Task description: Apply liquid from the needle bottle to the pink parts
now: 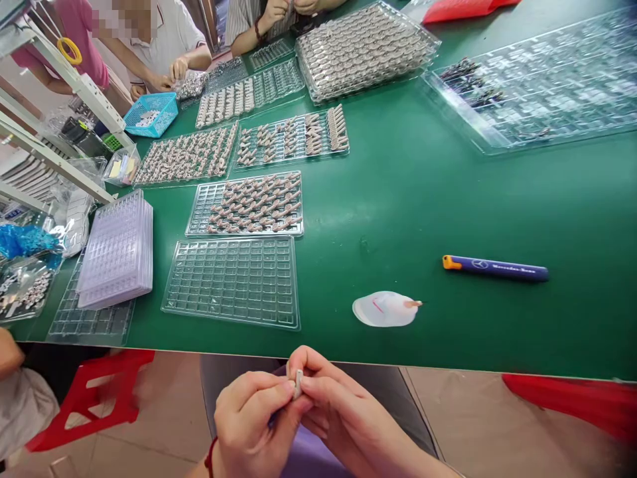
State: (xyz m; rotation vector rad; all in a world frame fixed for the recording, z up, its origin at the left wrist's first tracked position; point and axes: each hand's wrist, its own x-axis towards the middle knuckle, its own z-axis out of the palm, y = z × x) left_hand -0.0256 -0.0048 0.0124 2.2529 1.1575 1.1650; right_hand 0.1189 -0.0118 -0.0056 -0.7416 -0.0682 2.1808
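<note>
Below the table's near edge, my left hand [249, 415] and my right hand [333, 405] meet over my lap. Both pinch a small pale part [298, 383] between thumbs and fingertips. An empty clear compartment tray [231, 281] lies on the green table [423, 199] just ahead of my hands. Behind it, a second tray [247, 204] is partly filled with small pinkish-grey parts. A white disc [384, 309] with a small part on its right edge sits ahead of my right hand.
A blue pen-like tool [495, 268] lies at right. A stack of clear trays [117, 251] stands at left, with more filled trays [291, 138] farther back. Other people's hands [172, 72] work at the far end beside a blue basket [150, 113]. Red stools [87, 398] stand below.
</note>
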